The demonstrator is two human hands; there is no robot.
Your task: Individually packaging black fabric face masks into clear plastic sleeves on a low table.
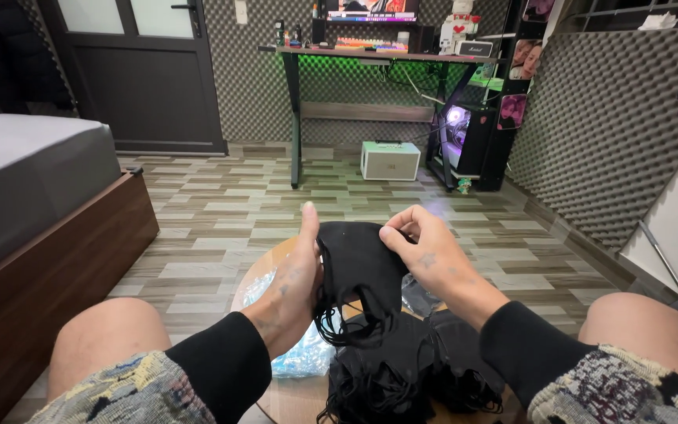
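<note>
Both of my hands hold up one black face mask (357, 267) over a small round wooden table (292, 396). My left hand (296, 279) supports the mask's left edge with the thumb pointing up. My right hand (425, 251) pinches its upper right edge with fingertips. The mask's ear loops dangle below. Under it lies a pile of several more black masks (402, 373) with tangled loops.
Clear plastic wrappers (296, 353) lie on the table's left side. A bed (33, 188) with a wooden frame is on the left. A desk (386, 59) with a monitor, a white speaker box (390, 159) and a lit computer case (464, 137) stand beyond. My bare knees flank the table.
</note>
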